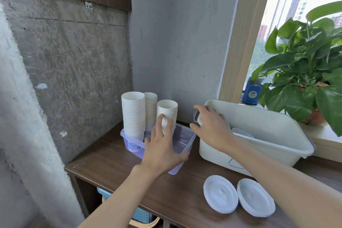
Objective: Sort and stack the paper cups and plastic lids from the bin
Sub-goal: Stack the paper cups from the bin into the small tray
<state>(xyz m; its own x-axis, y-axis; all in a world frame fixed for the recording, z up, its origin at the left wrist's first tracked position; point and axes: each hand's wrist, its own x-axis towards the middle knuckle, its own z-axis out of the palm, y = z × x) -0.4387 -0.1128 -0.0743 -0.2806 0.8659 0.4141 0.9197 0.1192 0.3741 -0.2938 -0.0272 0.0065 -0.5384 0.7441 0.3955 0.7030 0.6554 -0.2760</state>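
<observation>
Head view: on the dark wooden tabletop [114, 157] a clear plastic container [185, 135] holds 3 paper cup stacks: the tallest stack [133, 111] at its left, a second stack [151, 105] behind, and the shortest stack [167, 109] at right. The white bin [268, 135] sits just beside it, with loose lids [242, 132] inside. 2 lid stacks [220, 193] [256, 197] lie near the table's front edge. A potted plant [305, 65] and a blue box [252, 92] stand on the windowsill.

My left hand [162, 150] reaches over the container, fingers straight and spread, holding nothing, partly covering the shortest stack. My right hand [212, 127] hovers over the bin's near corner, fingers and thumb curled round a white cup [199, 120].
</observation>
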